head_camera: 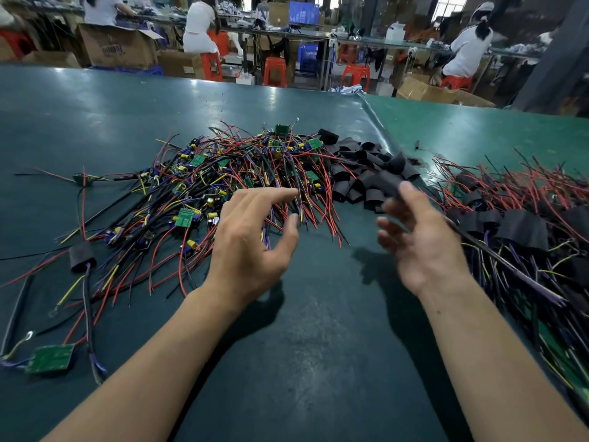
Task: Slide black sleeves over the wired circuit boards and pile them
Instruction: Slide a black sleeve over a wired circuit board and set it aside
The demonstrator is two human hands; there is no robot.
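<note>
right hand (420,237) blurred, sleeved pile (526,237) cut off right

Green table (302,362): wired boards heap (236,173), black sleeves pile (363,173), sleeved boards pile (522,224) right.

You sit at a wide table (95,100) covered in dark green matting, with a seam (377,122) where a lighter green sheet (478,129) begins on your right. Overhead light glares off the surface in pale patches. Beyond the far edge, red plastic stools (274,71) stand on the floor beside open cardboard boxes (118,47) and a blue crate (307,57). Long workbenches (287,30) run across the room, where seated people in white tops (199,27) work. A blue-lit screen (303,12) glows on one bench, and daylight comes through windows (452,4) at the back right.
</note>
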